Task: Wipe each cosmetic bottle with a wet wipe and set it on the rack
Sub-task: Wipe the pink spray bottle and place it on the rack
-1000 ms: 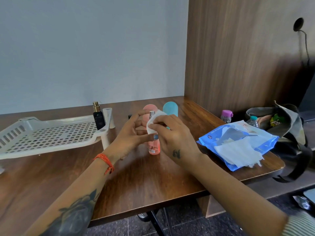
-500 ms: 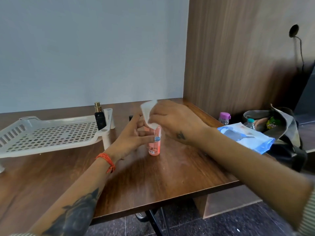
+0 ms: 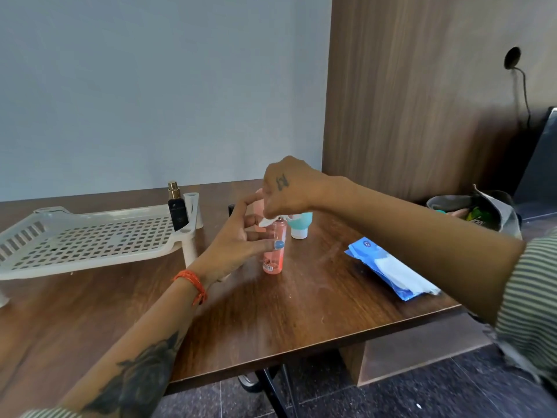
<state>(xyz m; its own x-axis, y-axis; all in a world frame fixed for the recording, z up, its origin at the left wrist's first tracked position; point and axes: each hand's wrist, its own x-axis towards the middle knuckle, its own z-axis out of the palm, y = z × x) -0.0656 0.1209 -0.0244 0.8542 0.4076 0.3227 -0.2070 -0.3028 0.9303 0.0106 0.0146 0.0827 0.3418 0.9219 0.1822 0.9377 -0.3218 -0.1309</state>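
Note:
A small pink bottle (image 3: 275, 251) stands upright on the wooden table (image 3: 301, 312). My left hand (image 3: 238, 245) holds it by the side, thumb across its front. From above, my right hand (image 3: 289, 188) pinches a white wet wipe (image 3: 267, 221) against the bottle's top. Behind them stand a pink bottle (image 3: 258, 206), mostly hidden, and a teal bottle (image 3: 300, 226) with a white cap. A black perfume bottle (image 3: 177, 208) with a gold top stands on the right corner of the white perforated rack (image 3: 87, 239).
A blue wet-wipe pack (image 3: 388, 267) lies open at the table's right, near the edge. A grey bag (image 3: 488, 212) with items sits beyond it by the wooden wall panel. The table's front edge drops to a dark tiled floor.
My right hand has risen over the bottle and turned downward, bringing the wipe from the bottle's side to its top. The left hand has stayed on the bottle.

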